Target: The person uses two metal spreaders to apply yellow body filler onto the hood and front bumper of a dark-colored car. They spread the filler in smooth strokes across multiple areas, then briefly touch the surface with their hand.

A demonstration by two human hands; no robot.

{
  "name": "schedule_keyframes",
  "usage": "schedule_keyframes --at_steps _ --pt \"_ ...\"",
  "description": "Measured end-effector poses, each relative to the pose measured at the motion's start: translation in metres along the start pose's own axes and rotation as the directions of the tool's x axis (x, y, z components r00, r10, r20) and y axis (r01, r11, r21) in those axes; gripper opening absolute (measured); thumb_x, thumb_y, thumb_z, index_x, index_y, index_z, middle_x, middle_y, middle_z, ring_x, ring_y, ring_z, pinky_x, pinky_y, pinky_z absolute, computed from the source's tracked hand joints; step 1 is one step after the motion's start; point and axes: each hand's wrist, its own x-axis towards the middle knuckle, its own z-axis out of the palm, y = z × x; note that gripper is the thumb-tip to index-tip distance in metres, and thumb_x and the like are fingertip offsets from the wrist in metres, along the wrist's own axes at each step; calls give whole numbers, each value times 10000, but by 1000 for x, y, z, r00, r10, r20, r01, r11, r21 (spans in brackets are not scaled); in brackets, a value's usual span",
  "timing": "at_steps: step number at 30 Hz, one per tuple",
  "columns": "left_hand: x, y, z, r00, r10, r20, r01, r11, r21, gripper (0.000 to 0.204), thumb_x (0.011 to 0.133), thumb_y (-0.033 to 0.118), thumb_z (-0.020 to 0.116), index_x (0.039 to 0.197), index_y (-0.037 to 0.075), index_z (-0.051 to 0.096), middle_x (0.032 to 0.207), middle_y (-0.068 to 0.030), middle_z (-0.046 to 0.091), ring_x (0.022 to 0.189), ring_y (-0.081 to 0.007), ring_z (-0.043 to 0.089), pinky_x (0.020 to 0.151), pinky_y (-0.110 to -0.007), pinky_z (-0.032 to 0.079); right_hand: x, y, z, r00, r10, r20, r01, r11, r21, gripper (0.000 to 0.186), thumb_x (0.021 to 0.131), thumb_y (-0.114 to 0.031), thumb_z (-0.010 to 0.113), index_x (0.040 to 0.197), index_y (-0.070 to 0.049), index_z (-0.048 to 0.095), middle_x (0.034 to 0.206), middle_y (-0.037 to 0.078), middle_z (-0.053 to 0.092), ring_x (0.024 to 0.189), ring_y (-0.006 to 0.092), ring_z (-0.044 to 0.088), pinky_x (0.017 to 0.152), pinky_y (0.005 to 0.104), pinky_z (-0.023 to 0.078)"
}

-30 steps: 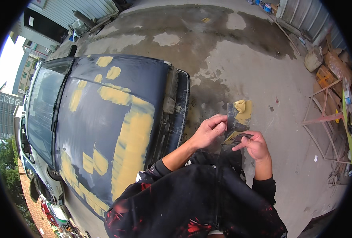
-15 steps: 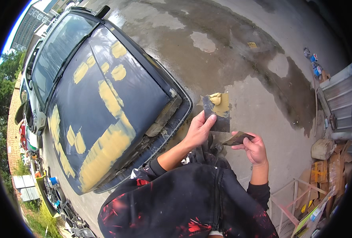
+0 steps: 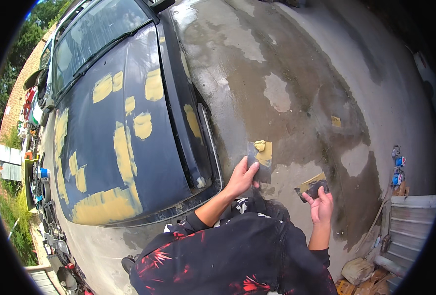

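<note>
My left hand [image 3: 241,176] grips a flat dark board [image 3: 260,169] that carries a lump of yellow putty [image 3: 261,146] at its top. To the right, my right hand [image 3: 321,204] is closed on a small dark spreader [image 3: 310,187] smeared with putty, apart from the board. Left of both hands is the dark car hood [image 3: 102,157], covered with several yellow putty patches, long and short. More patches show on the car's fender [image 3: 193,125] near the board.
Wet-patched concrete ground [image 3: 301,137] lies beyond the car. A corrugated metal sheet [image 3: 409,221], cardboard scraps [image 3: 370,280] and small blue cans [image 3: 400,162] are at the right. Car parts and clutter [image 3: 56,236] line the left side, with plants [image 3: 14,206] behind.
My view has swung along the car toward its side and fender. My hands have drawn apart, the spreader moving right, away from the board.
</note>
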Motion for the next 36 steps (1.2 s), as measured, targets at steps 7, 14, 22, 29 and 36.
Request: schedule_keyframes --at_steps 7,14,22,29,36 --pt "105 65 8 988 73 -135 -74 997 -1 264 998 101 609 1247 30 556 1014 -34 666 788 -101 632 581 -252 545 164 -40 44 992 93 86 -90 995 -45 142 1015 -124 559 1089 -26 629 1062 75 689 950 207 681 837 495 609" --pt "244 89 28 918 44 -395 -39 999 19 195 990 159 627 1152 52 640 931 6 681 731 -61 601 571 -227 478 365 -77 80 965 153 214 -139 987 -82 170 1013 -119 570 1136 -19 633 1069 64 678 950 189 661 862 486 594" --pt "387 160 72 787 113 -607 -210 973 -92 154 997 159 624 1113 60 649 913 13 684 709 -56 585 572 -225 463 576 -172 154 932 153 328 -61 960 -274 191 983 -76 619 1162 -10 636 1054 53 664 940 145 643 887 383 586" --pt "460 190 39 617 100 -781 -286 952 -105 120 995 142 618 1080 63 649 906 11 680 700 -55 590 554 -221 469 695 -173 258 899 239 366 -58 895 -442 262 962 -41 632 1220 -4 658 931 -16 624 724 47 525 642 198 441" --pt "569 228 -61 480 27 -877 -366 915 -172 124 990 138 623 1082 64 660 905 13 690 673 -53 595 529 -212 466 789 -129 393 821 366 438 -40 802 -596 309 1011 -56 536 1307 9 596 1164 70 658 1026 143 642 840 306 558"
